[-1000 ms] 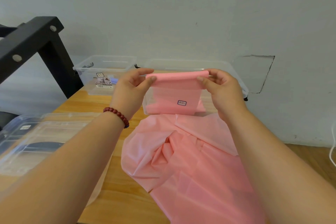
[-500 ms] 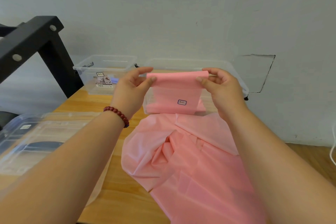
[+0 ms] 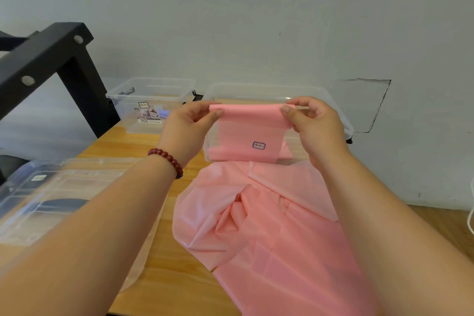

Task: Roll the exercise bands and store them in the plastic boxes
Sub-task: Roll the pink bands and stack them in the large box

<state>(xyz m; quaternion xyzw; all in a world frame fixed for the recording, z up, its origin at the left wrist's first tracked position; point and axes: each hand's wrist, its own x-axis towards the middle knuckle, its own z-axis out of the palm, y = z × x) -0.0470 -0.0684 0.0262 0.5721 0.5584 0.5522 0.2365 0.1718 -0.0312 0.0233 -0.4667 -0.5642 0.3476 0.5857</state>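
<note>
Nearest, most of the pink exercise band (image 3: 256, 213) lay loose and crumpled on the counter (image 3: 164, 277). Further up, its end hung flat between the left hand (image 3: 187, 126) and right hand (image 3: 315, 123), each grip pinching a top corner between thumb and fingers, with the clear plastic box (image 3: 256, 90) just beyond. Rolling looked barely begun. Next, I judged, both hands must turn that edge over evenly, drawing in the slack.

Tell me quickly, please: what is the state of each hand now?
Left hand: closed, pinching the top left corner of the pink exercise band.
Right hand: closed, pinching its top right corner.
</note>
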